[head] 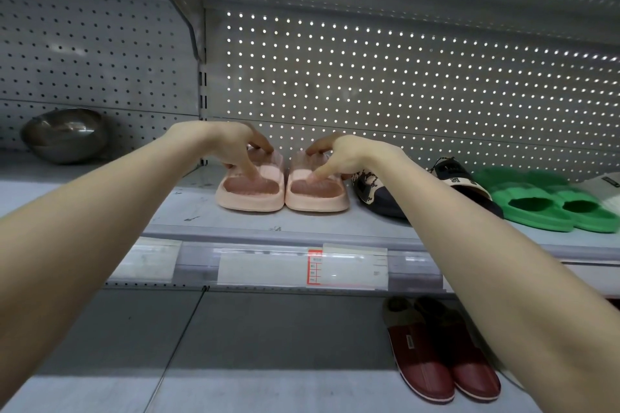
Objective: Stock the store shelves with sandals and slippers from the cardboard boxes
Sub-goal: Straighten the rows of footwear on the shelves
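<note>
Both arms reach into the shelf [235, 228], where a pair of pink slides stands side by side, touching, toes pointing out. The left hand [231, 147] pinches the strap of the left pink slide [250, 193], thumb pressed in at the foot opening and fingers curled over the top. The right hand [339, 154] grips the right pink slide [317, 194] the same way. Just beside them to the right sit black patterned slides [379, 198], then green slides [536, 208]. A metal bowl [63, 136] rests well off to the left. Dark red slippers [436, 365] lie on the lower shelf.
</note>
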Demonstrator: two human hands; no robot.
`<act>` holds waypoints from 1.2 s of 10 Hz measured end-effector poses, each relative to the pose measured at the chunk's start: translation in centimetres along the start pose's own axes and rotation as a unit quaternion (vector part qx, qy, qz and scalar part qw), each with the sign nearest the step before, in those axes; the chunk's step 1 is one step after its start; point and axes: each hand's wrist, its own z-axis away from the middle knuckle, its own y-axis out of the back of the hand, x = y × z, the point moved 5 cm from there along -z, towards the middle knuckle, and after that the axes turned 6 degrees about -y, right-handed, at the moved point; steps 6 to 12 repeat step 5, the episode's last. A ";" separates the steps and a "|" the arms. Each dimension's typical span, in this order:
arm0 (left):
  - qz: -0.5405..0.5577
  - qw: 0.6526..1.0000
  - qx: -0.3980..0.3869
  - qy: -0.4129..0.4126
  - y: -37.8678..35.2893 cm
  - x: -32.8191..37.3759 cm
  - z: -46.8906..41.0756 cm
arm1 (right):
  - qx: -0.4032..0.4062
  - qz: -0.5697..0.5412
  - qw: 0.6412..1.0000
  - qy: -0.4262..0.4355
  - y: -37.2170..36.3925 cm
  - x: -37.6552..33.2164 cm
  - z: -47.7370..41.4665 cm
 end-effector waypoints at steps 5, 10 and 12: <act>-0.023 0.999 0.023 -0.005 1.5 2.1 1.0 | 0.022 -0.012 1.000 0.003 1.5 -0.1 1.7; -0.023 0.999 0.023 -0.005 1.5 2.1 1.0 | 0.022 -0.012 1.000 0.003 1.5 -0.1 1.7; -0.023 0.999 0.023 -0.005 1.5 2.1 1.0 | 0.022 -0.012 1.000 0.003 1.5 -0.1 1.7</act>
